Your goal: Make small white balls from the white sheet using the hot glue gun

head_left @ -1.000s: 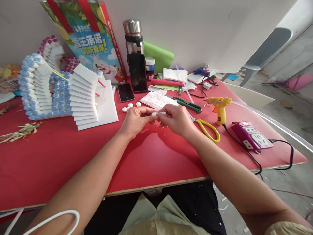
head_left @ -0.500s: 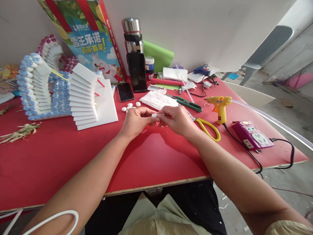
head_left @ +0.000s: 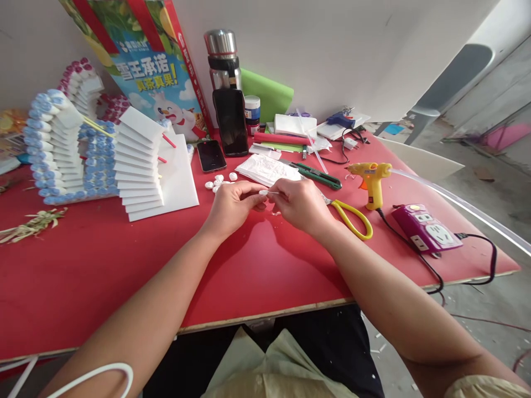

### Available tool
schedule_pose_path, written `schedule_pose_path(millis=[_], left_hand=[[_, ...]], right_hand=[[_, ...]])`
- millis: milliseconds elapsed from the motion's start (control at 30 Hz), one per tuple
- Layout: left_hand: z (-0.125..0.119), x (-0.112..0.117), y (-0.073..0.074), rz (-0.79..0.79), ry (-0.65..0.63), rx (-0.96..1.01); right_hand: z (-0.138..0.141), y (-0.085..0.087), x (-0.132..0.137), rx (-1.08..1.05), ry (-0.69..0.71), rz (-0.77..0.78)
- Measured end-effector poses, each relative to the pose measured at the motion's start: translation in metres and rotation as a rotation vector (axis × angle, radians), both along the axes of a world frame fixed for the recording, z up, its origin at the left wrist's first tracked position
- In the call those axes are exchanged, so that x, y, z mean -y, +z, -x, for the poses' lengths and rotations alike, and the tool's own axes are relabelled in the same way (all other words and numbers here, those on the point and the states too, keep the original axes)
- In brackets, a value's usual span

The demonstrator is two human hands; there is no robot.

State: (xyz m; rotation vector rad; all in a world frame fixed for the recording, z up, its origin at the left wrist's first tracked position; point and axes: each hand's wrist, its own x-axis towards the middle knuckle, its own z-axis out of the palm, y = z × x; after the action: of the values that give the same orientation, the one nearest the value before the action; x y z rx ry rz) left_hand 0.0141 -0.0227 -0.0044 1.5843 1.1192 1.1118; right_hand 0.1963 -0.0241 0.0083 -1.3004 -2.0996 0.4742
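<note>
Between my two hands, just above the table, is a small white rolled piece, with a thin white tail running toward the right. My left hand pinches the round part between thumb and fingers. The fingers of my right hand are closed on the tail end, close to the left fingertips. Several similar small white rolls lie just beyond my left hand. Behind the right hand is a stack of thin white paper. What sits deeper inside each grip is hidden by the fingers.
Yellow-handled scissors, a green cutter, a yellow glue gun and a purple power strip lie to the right. At left stand a white stepped model and a blue-and-white one. Phones and a steel flask stand behind.
Both hands stay together in nearly the same place. The white piece has turned slightly in the fingertips, and the view has shifted a little.
</note>
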Motion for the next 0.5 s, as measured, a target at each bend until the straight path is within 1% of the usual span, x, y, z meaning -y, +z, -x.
schedule_pose_path(millis=[67, 100, 133, 167, 267, 333, 400, 433, 500], left_hand=[[-0.001, 0.001, 0.001, -0.021, 0.027, -0.028], [-0.001, 0.001, 0.001, -0.031, 0.03, -0.033], [-0.001, 0.0, 0.002, -0.045, 0.023, -0.036], [0.0, 0.0, 0.003, -0.066, 0.009, -0.033], [0.006, -0.003, 0.006, -0.167, -0.047, -0.044], [0.009, -0.004, 0.007, -0.228, -0.059, -0.088], [0.011, -0.005, 0.007, -0.274, -0.053, -0.137], [0.011, -0.005, 0.006, -0.297, -0.047, -0.157], [0.011, -0.005, 0.005, -0.339, -0.043, -0.193]], right_hand=[[0.001, 0.001, 0.002, 0.079, -0.032, -0.069], [0.001, 0.002, 0.001, 0.062, -0.032, -0.051], [-0.001, 0.004, 0.0, -0.004, -0.019, 0.014], [-0.003, 0.005, -0.001, -0.116, 0.01, 0.118], [-0.01, 0.01, -0.009, -0.545, 0.117, 0.527], [-0.013, 0.011, -0.013, -0.746, 0.153, 0.758], [-0.014, 0.009, -0.015, -0.852, 0.156, 0.899], [-0.013, 0.007, -0.016, -0.884, 0.152, 0.933], [-0.013, 0.005, -0.016, -0.921, 0.137, 0.944]])
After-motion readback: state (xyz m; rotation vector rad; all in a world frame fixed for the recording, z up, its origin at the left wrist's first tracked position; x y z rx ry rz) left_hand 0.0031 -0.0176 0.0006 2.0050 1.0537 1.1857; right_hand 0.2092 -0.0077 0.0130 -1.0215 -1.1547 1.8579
